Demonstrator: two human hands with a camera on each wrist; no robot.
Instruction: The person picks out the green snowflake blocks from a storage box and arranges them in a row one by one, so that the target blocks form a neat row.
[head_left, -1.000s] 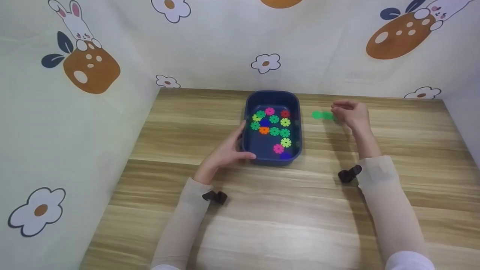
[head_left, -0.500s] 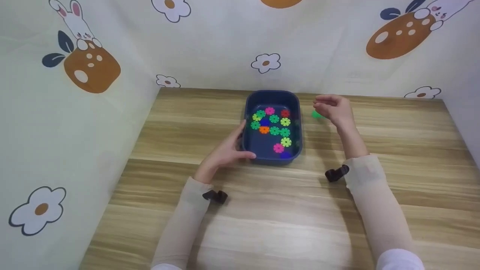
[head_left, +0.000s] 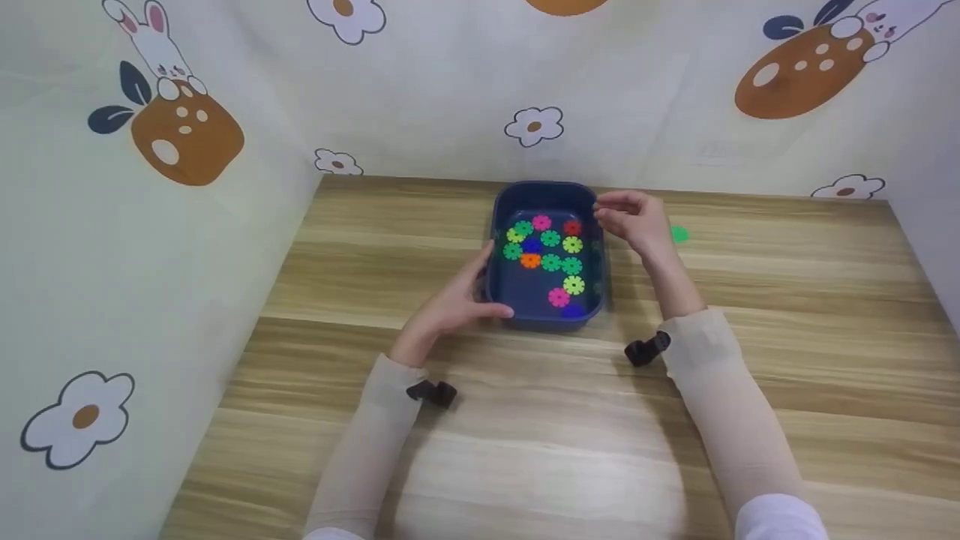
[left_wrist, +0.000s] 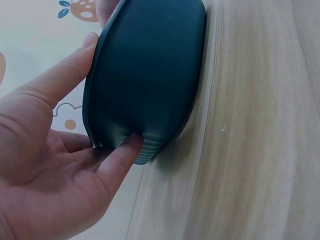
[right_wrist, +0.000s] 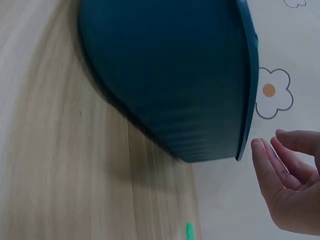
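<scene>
A dark blue plastic bin [head_left: 525, 300] stands against the back of the table, holding several notched discs, among them an orange disc [head_left: 530, 259] and a red disc [head_left: 572, 226]. My left hand [head_left: 450, 304] grips its left side, the thumb on the rim near the front corner. In the left wrist view, fingers [left_wrist: 120, 162] press the outer wall. At the bin's right rim, toward the back, hovers my right hand [head_left: 637, 221], fingers loosely bent with nothing visible between them. A green disc [head_left: 679, 235] lies on the table right of that hand, which hides part of the table.
Patterned cloth walls [head_left: 420, 97] rise behind the wooden table [head_left: 525, 420] and along both sides. Each sleeve carries a small black wrist camera, the left camera [head_left: 433, 393] and the right camera [head_left: 647, 349].
My right hand has moved left from the row of green discs to the bin's right rim, uncovering the disc at the row's right end. The left hand and the bin stay put.
</scene>
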